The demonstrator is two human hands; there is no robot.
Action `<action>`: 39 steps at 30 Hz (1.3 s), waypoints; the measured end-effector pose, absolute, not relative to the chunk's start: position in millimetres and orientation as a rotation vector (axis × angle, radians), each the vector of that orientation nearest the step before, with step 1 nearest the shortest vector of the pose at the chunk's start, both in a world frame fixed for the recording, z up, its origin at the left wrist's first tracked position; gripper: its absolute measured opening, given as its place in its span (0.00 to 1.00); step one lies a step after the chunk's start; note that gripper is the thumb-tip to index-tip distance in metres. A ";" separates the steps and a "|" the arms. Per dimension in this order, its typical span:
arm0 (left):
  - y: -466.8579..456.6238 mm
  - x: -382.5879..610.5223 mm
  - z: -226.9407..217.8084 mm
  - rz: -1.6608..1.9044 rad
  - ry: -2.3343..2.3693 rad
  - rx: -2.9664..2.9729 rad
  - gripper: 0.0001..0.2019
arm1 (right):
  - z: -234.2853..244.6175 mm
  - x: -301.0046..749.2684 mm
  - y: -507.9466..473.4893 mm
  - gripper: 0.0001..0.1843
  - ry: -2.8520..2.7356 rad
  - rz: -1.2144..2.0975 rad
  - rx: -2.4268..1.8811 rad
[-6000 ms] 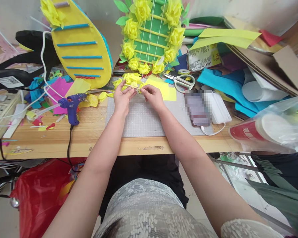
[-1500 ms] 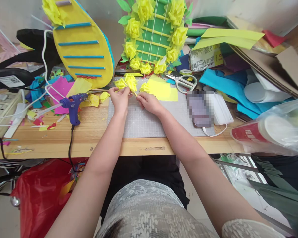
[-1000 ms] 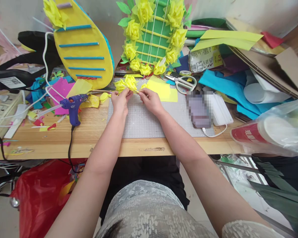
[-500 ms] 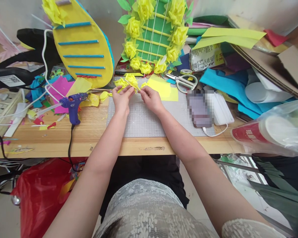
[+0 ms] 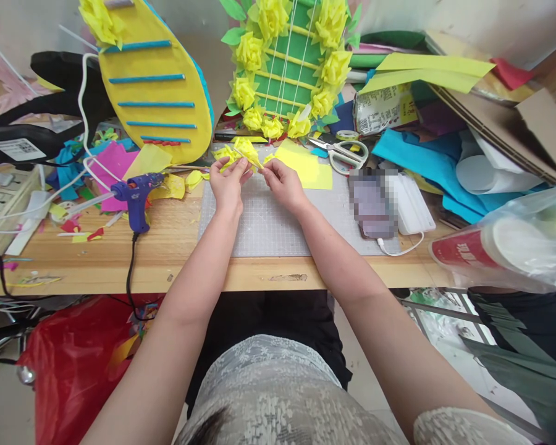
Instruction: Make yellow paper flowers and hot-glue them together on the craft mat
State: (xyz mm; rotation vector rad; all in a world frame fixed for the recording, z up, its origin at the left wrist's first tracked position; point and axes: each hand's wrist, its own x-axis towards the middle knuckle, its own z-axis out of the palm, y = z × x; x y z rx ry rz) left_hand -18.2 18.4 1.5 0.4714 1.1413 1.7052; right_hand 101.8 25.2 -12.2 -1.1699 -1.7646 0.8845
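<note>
Between my two hands, above the grey cutting mat, is a small piece of yellow paper that looks rolled or twisted around a thin stick. The fingertips of my left hand are closed on its left side. My right hand pinches the right end between thumb and fingers. Just behind the fingers lie crumpled yellow paper flowers, partly hidden. Flat yellow paper sheets rest on the mat to the right of my right hand, with white-handled scissors beyond them.
A blue glue gun with its cord stands left among paper scraps. Behind are a yellow board with blue sticks and a green board edged with yellow flowers. On the right are a phone, a white power bank and a bagged cup.
Almost nothing differs. Both hands stay at the same spot with the yellow paper between them; the fingers have shifted only very slightly.
</note>
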 end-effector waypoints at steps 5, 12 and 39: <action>19.7 -22.3 5.3 1.649 1.185 0.397 0.19 | -7.7 104.0 22.6 0.15 -1.820 0.921 -1.088; 20.8 -22.7 6.2 1.625 1.141 0.363 0.17 | -9.1 102.2 23.0 0.12 -1.835 0.926 -1.084; 36.4 -60.4 -6.2 1.590 1.114 0.290 0.06 | -6.6 129.3 35.6 0.11 -1.551 1.309 -1.101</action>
